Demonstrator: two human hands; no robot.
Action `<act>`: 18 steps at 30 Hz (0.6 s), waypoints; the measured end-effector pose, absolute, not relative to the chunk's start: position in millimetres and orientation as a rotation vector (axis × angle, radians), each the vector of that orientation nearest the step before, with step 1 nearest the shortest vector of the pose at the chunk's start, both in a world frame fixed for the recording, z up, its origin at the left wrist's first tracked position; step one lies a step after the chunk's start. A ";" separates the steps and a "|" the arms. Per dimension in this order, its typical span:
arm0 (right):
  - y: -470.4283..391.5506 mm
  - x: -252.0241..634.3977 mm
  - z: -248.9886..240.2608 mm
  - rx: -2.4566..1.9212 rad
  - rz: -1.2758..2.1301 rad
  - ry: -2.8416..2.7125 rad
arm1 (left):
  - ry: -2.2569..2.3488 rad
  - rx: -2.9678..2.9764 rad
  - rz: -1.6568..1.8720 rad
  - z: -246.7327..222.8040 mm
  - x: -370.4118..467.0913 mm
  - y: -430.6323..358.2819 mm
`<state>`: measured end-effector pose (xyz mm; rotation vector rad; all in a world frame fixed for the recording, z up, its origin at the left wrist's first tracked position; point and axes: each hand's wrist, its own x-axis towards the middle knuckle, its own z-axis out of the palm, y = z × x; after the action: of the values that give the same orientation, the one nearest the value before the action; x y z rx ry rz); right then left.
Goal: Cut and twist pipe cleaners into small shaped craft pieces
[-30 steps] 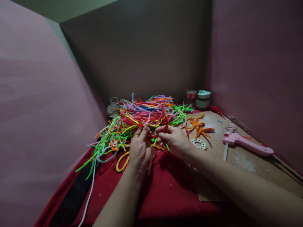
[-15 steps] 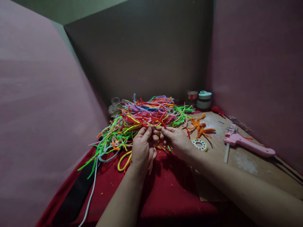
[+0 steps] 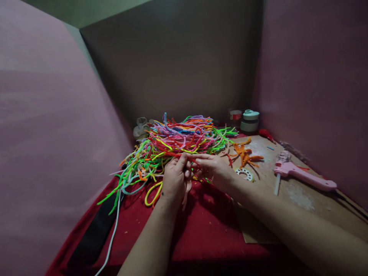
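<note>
In the head view, since the earlier frame a second ago, the hands have been brought together, and the red stem, earlier held up in a bend above the right fingers, has been lowered and laid flatter between them. Its long axis now runs mostly crosswise: the red stem (image 3: 176, 155) is pointed left past the left thumb, and its other part is slanted slightly down to the right. It is gripped between the thumb and fingers of the left hand (image 3: 175, 175). By the right hand (image 3: 217, 168) the stem is met under an outstretched index finger; whether it is pinched there cannot be told.

The stem is thin, fuzzy and flexible, like those heaped in the tangled, many-coloured pile (image 3: 184, 134) just beyond the hands. A smooth yellow loop (image 3: 153, 193) is seen near the left wrist. The surface (image 3: 207, 241) is covered in red cloth. On the flat brown board (image 3: 264, 176) at the right are seen fuzzy orange stems (image 3: 245, 153), a holed white ring (image 3: 244, 174) and a pink plastic glue gun (image 3: 304, 175).
</note>
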<state>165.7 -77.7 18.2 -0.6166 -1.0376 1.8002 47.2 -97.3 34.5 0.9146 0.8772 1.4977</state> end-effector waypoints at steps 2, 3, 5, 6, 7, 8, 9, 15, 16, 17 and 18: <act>-76.1 166.3 16.2 -0.559 1.856 -1.015 | 0.850 0.889 1.503 35.2 44.5 -96.8; -75.5 166.5 14.8 -0.522 1.904 -1.046 | 0.838 0.895 1.500 35.3 43.2 -96.5; -74.9 166.6 12.3 -0.463 2.006 -1.101 | 0.830 0.914 1.489 35.1 40.8 -96.3; -74.9 166.6 11.3 -0.457 2.034 -1.103 | 0.833 0.923 1.491 34.8 39.9 -96.3; -75.2 166.6 10.9 -0.464 2.036 -1.094 | 0.837 0.932 1.493 34.5 39.3 -96.3; -75.8 166.6 10.9 -0.478 2.023 -1.083 | 0.839 0.939 1.499 34.1 39.0 -96.3; -76.6 166.4 11.4 -0.485 2.010 -1.083 | 0.839 0.942 1.506 33.9 38.8 -96.4; -81.3 162.8 14.7 -0.432 1.963 -1.145 | 0.878 0.896 1.523 35.2 39.7 -97.6; -81.2 161.9 14.2 -0.441 1.945 -1.140 | 0.884 0.895 1.526 35.4 39.9 -97.7; -80.9 160.9 13.5 -0.456 1.929 -1.131 | 0.885 0.902 1.529 35.4 40.1 -97.7; -80.5 160.0 12.5 -0.475 1.915 -1.121 | 0.881 0.915 1.531 35.2 40.2 -97.6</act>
<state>160.0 -80.5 12.5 -0.4751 -1.1210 1.9149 40.2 -97.6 35.2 0.9148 0.8812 1.5310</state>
